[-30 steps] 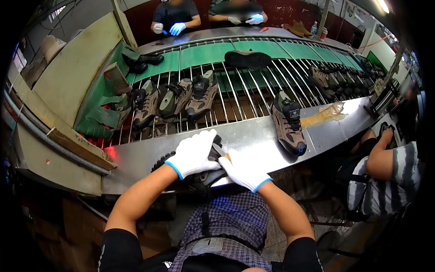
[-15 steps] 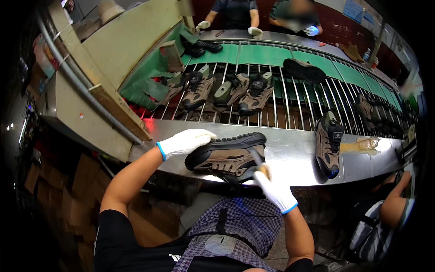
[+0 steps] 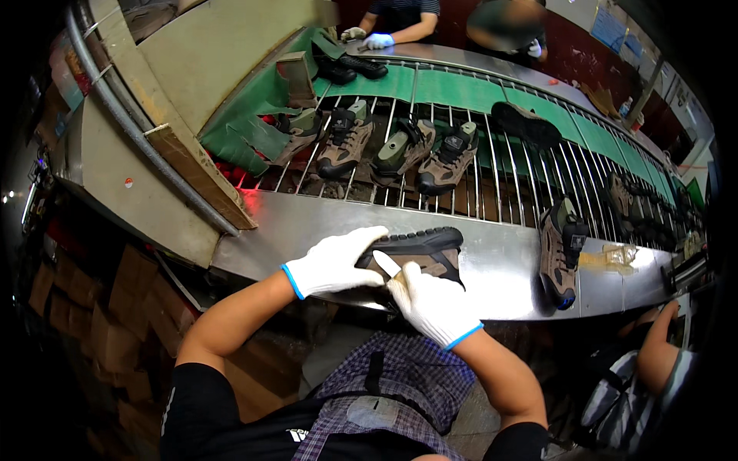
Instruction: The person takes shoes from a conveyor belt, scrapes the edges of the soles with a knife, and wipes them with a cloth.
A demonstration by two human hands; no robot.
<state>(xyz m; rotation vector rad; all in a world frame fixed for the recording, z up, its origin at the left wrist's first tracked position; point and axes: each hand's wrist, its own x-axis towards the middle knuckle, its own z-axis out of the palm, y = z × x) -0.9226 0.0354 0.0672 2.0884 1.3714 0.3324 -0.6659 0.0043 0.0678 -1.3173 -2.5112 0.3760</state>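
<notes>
A brown and black shoe (image 3: pixel 424 244) lies on its side on the metal ledge in front of me, its treaded sole turned away. My left hand (image 3: pixel 336 263), in a white glove with a blue cuff, grips the shoe's left end and hides much of it. In my white-gloved right hand (image 3: pixel 434 306) is a knife (image 3: pixel 387 263), its pale, rounded blade pointing up and left over the shoe's side, close to my left thumb. The fingers cover most of its tan handle. The shoe's laces and opening are largely behind my hands.
Beyond the metal ledge (image 3: pixel 500 265) runs a roller conveyor (image 3: pixel 496 184) carrying several similar shoes. Another shoe (image 3: pixel 560 250) stands on the ledge to the right, beside brown tape (image 3: pixel 607 260). A beige panel (image 3: pixel 142 192) with a grey pipe bounds the left. Co-workers sit across the conveyor and at the right.
My left hand has slid right along the shoe, and my right hand has moved left and up with the knife to the shoe's side. The conveyor shoes appear slightly shifted right in view.
</notes>
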